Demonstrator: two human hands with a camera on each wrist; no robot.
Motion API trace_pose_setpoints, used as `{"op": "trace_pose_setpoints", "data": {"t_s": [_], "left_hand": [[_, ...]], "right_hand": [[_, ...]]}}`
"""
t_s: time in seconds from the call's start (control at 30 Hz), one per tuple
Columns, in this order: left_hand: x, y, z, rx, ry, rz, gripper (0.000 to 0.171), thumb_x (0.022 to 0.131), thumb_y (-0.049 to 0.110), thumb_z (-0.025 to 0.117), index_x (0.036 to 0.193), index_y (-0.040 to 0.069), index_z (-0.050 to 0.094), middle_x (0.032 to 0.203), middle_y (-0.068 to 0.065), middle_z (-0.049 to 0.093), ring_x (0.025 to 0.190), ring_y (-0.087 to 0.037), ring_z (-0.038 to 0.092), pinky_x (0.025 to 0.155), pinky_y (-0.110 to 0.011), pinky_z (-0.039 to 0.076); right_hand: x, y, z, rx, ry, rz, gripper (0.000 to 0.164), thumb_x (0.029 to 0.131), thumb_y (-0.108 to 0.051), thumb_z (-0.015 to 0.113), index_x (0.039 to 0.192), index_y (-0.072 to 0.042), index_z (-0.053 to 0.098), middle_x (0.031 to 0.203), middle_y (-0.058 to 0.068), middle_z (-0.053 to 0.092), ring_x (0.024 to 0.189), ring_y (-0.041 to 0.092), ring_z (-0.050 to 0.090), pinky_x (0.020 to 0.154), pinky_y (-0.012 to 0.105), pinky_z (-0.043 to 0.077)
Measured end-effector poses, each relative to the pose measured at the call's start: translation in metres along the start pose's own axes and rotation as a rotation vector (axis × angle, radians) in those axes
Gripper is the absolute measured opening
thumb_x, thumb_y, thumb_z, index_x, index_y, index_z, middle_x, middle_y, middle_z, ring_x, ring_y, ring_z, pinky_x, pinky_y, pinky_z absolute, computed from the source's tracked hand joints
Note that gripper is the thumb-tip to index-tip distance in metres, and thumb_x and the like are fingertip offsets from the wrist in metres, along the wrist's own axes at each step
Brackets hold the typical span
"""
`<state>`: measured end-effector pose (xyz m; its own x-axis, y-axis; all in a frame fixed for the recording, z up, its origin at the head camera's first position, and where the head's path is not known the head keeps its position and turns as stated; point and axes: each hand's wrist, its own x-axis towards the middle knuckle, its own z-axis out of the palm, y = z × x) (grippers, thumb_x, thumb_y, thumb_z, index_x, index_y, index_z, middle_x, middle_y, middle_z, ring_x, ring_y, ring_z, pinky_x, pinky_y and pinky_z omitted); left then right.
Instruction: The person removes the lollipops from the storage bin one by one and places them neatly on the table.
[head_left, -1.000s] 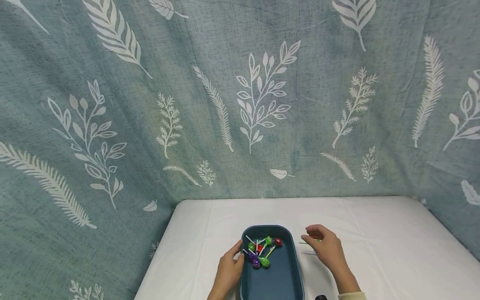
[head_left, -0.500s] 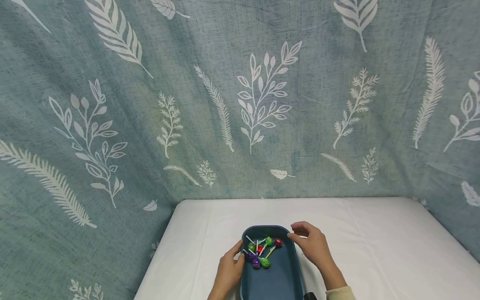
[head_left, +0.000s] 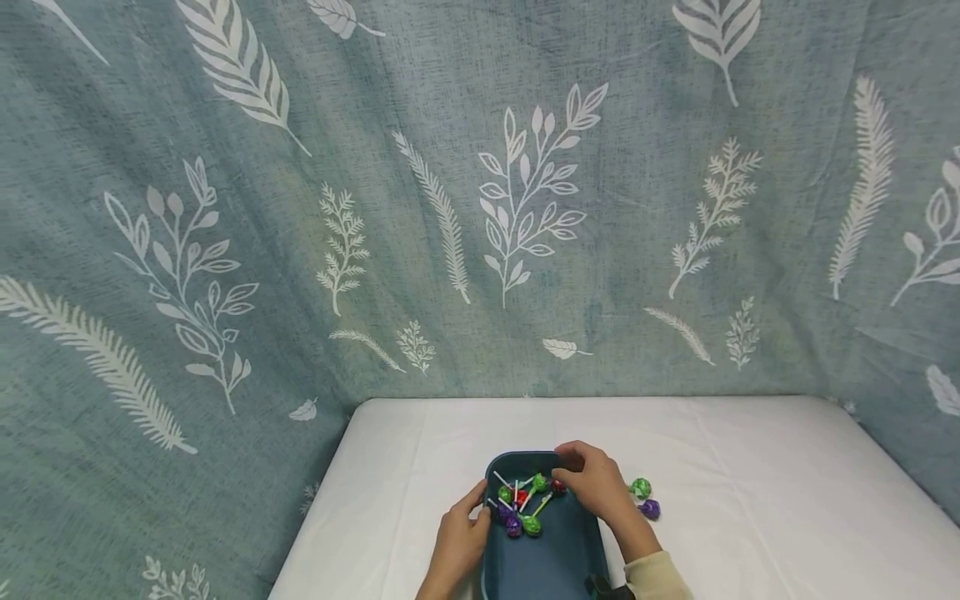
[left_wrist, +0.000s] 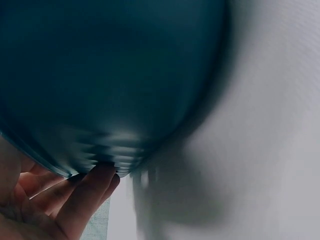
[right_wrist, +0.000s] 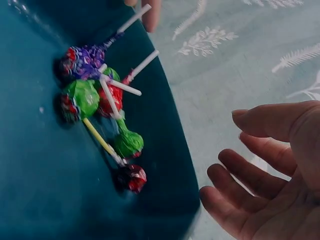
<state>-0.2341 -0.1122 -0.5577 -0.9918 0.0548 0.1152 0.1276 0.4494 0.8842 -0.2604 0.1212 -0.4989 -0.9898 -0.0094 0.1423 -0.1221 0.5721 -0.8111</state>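
Note:
In the head view a dark blue tray [head_left: 540,567] lies on the table, with several lollipops [head_left: 531,525] in green, purple and red wrappers clustered toward its far left. My left hand [head_left: 459,533] holds the tray's left rim, and the left wrist view shows its fingers [left_wrist: 82,202] against the outer wall. Over the tray's far right corner is my right hand [head_left: 596,487], close to a red lollipop. The right wrist view shows that hand [right_wrist: 270,170] with fingers parted and nothing between them, beside the rim.
A green lollipop [head_left: 640,487] and a purple lollipop [head_left: 650,509] lie on the white tablecloth [head_left: 750,500] right of the tray. Behind the table hangs a leaf-patterned green curtain [head_left: 465,358]. A black device [head_left: 606,588] sits at the right wrist, overlapping the tray.
My right hand has moved left, from above the two lollipops on the cloth to the tray's far right corner, uncovering their wrapped heads. The left hand stays at the rim.

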Motion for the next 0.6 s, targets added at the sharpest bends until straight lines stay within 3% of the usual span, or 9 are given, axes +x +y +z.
{"op": "trace_pose_setpoints", "data": {"t_s": [0.23, 0.6], "left_hand": [[-0.001, 0.003, 0.000, -0.008, 0.004, 0.003, 0.046, 0.095, 0.007, 0.060, 0.141, 0.001, 0.059, 0.126, -0.022, 0.067, 0.077, -0.019, 0.072, 0.058, -0.027, 0.052], [-0.001, 0.002, -0.001, 0.006, 0.001, -0.007, 0.046, 0.096, 0.008, 0.059, 0.141, 0.001, 0.058, 0.127, -0.022, 0.067, 0.073, -0.016, 0.071, 0.056, -0.025, 0.050]], "right_hand": [[0.009, 0.002, 0.014, -0.031, -0.035, -0.024, 0.033, 0.086, -0.008, 0.077, 0.117, 0.000, 0.069, 0.114, 0.016, 0.071, 0.104, 0.035, 0.067, 0.090, 0.055, 0.051], [0.014, 0.005, 0.030, -0.141, -0.032, -0.067, 0.021, 0.086, -0.002, 0.072, 0.107, 0.002, 0.071, 0.105, 0.016, 0.072, 0.102, 0.037, 0.066, 0.090, 0.056, 0.050]]}}
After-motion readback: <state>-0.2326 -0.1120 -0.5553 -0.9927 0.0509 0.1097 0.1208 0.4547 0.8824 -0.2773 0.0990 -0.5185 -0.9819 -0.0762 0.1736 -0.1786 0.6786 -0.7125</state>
